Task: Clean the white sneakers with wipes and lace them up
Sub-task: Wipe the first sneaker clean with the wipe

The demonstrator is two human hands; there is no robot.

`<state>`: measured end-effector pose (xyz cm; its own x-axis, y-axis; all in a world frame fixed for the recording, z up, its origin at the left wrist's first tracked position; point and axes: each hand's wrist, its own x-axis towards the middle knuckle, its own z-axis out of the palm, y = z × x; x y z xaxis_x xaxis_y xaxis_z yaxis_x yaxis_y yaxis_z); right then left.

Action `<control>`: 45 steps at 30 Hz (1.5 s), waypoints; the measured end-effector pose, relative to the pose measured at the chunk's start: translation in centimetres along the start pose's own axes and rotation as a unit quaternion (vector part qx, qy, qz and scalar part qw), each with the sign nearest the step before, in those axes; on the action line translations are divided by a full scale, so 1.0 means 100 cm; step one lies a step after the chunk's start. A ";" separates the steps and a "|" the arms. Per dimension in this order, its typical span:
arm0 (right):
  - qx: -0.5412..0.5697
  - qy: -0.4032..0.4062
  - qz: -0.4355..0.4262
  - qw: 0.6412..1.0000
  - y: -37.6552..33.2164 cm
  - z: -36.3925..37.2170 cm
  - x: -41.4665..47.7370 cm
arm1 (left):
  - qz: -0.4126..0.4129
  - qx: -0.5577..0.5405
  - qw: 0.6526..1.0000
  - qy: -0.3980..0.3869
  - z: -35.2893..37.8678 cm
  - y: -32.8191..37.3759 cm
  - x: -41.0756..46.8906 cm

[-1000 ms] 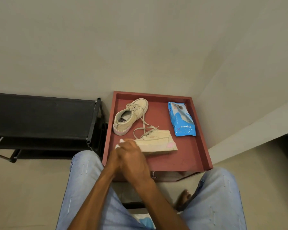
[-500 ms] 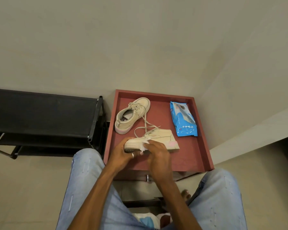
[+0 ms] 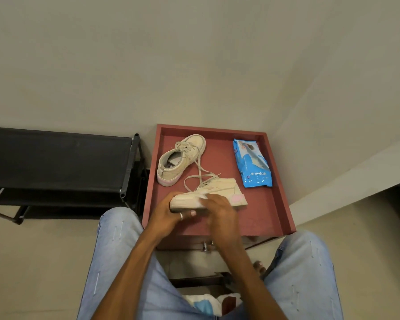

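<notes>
i sit low with my knees on both sides of the red surface (image 3: pixel 277 192), so everything on it is easy for me to reach. its raised edges keep the things from sliding off. beside its left edge stands a black shoe rack (image 3: pixel 56 155), bare on top.

the far sneaker (image 3: pixel 183 155) lies near the back left corner, waiting its turn. its loose lace (image 3: pixel 200 172) trails toward the near sneaker (image 3: pixel 217 189), which is tipped on its side by the front edge so the sole edge faces me and i can rub it.

the blue wipes pack (image 3: pixel 252 163) lies by the right edge, out of the way.

my left hand (image 3: pixel 169 215) has its grip closed around the toe end to keep the near sneaker from moving. my right hand (image 3: pixel 219 211) presses a small white wipe (image 3: pixel 203 197) on the sneaker's side, with its grip clenched on that wipe. i think cleaning is in the middle and lacing comes later.
</notes>
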<state>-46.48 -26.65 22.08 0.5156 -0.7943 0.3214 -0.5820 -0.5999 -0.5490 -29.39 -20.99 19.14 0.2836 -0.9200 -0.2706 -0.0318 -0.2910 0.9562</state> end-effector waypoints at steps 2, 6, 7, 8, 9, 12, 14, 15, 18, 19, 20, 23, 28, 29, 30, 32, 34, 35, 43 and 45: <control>-0.013 0.025 0.059 0.998 0.029 -0.009 -0.010 | -0.008 -0.004 1.000 0.007 0.001 0.001 0.001; 0.012 0.063 0.121 0.991 0.041 -0.007 -0.011 | -0.025 -0.040 0.999 0.009 0.005 0.001 0.000; 0.021 0.076 0.122 0.989 0.035 -0.003 -0.010 | -0.032 -0.054 0.998 0.009 0.005 0.000 0.000; 0.033 0.085 0.121 0.988 0.028 0.003 -0.008 | -0.045 -0.082 0.996 0.007 0.008 0.003 -0.002; 0.041 0.088 0.116 0.988 0.019 0.008 -0.007 | -0.062 -0.123 0.990 0.001 0.012 0.006 -0.005; 0.046 0.050 0.066 0.996 -0.009 0.016 -0.007 | -0.113 -0.192 0.975 0.002 0.015 0.007 -0.004; 0.044 0.017 0.031 0.998 -0.023 0.016 -0.006 | -0.119 -0.199 0.973 0.008 0.015 0.007 -0.003; 0.040 0.005 0.017 0.999 -0.026 0.015 -0.005 | -0.121 -0.207 0.971 0.011 0.016 0.006 -0.002; 0.000 -0.042 -0.016 0.999 -0.021 0.014 -0.004 | -0.126 -0.219 0.967 0.019 0.020 0.003 -0.002; -0.020 -0.057 -0.023 0.998 -0.013 0.013 -0.005 | -0.124 -0.215 0.968 0.024 0.022 0.003 -0.001; -0.033 -0.060 -0.021 0.997 -0.002 0.012 -0.006 | -0.119 -0.212 0.969 0.030 0.022 0.002 -0.001; -0.054 -0.029 0.026 0.998 0.038 0.000 -0.011 | -0.115 -0.218 0.968 0.040 0.022 0.005 -0.001; -0.111 -0.022 0.098 0.989 0.081 -0.016 -0.011 | -0.120 -0.227 0.966 0.036 0.020 0.004 0.002; -0.106 -0.011 0.136 0.985 0.085 -0.015 -0.010 | -0.122 -0.230 0.965 0.039 0.021 0.004 0.002; -0.094 0.003 0.169 0.981 0.085 -0.012 -0.008 | -0.124 -0.235 0.963 0.045 0.022 0.003 0.002; -0.064 0.016 0.179 0.982 0.073 -0.001 -0.006 | -0.123 -0.235 0.962 0.063 0.025 0.003 0.001; -0.045 0.002 0.142 0.989 0.045 0.012 -0.007 | -0.123 -0.220 0.963 0.091 0.027 0.002 0.002; -0.043 -0.008 0.125 0.991 0.030 0.016 -0.008 | -0.122 -0.214 0.964 0.102 0.029 0.002 0.002; -0.078 -0.012 0.071 0.994 0.047 -0.001 -0.010 | -0.109 -0.198 0.968 0.107 0.030 0.003 0.003; -0.113 -0.025 0.069 0.991 0.060 -0.012 -0.007 | -0.108 -0.199 0.968 0.104 0.029 0.002 0.004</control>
<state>-51.04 -29.82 19.52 0.4481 -0.8681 0.2138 -0.7727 -0.4963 -0.3958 -32.11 -22.18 18.93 0.4305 -0.7641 -0.4804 0.4101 -0.3085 0.8583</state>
